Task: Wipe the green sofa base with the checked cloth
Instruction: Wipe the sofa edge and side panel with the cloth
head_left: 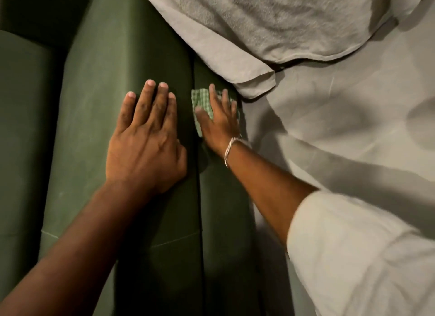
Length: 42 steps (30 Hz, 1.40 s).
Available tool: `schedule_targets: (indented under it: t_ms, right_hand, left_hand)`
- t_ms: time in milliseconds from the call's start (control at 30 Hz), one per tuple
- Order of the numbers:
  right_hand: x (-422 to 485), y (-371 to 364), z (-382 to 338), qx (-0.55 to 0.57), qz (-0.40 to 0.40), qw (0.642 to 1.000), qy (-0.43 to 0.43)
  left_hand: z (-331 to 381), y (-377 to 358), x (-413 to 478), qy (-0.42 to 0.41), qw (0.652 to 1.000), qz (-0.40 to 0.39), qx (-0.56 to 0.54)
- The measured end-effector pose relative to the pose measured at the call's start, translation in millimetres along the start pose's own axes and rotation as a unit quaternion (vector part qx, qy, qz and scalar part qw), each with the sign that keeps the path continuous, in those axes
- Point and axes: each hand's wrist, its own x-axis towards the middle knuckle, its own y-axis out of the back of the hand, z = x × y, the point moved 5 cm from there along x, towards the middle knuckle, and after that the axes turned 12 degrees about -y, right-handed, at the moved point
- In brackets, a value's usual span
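Note:
The green sofa base (219,209) runs down the middle of the view as a narrow strip beside a wider green panel (98,104). My right hand (220,121), with a silver bracelet on its wrist, lies flat on the green-and-white checked cloth (201,101) and presses it onto the strip near its upper end. Most of the cloth is hidden under the palm. My left hand (146,141) rests flat with fingers spread on the wider green panel, just left of the seam, holding nothing.
A grey sheet (341,132) covers the surface to the right of the green strip. A rumpled grey towel or blanket (270,21) lies across the top, its corner overhanging the strip just above the cloth. Another green cushion (18,127) sits at the far left.

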Motion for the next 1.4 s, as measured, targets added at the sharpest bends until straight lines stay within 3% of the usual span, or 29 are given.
schedule_targets:
  t_ms: [167, 300, 467, 700, 1000, 1233, 1400]
  right_hand:
    - [-5, -7, 8, -0.017, -0.004, 1.0, 0.004]
    - [-100, -14, 50, -0.002, 0.006, 1.0, 0.006]
    - [-176, -23, 78, 0.017, 0.011, 0.997, -0.071]
    - [-69, -6, 27, 0.006, 0.029, 1.0, -0.008]
    - [62, 6, -29, -0.046, -0.02, 0.999, 0.007]
    - [-45, -5, 35, 0.066, 0.025, 0.995, 0.067]
    - [-146, -14, 76, 0.075, 0.084, 0.994, -0.014]
  left_hand:
    - [-1, 0, 0, 0.005, 1.0, 0.011, -0.006]
    - [-2, 3, 1, 0.015, 1.0, 0.017, -0.021]
    - [-1, 1, 2, 0.021, 0.999, 0.023, -0.019]
    - [1, -5, 3, 0.009, 1.0, 0.006, 0.018]
    - [3, -4, 8, -0.006, 0.999, -0.008, 0.033]
    - [0, -7, 10, -0.007, 0.999, 0.031, 0.0]
    - [3, -3, 11, -0.009, 0.999, 0.016, -0.04]
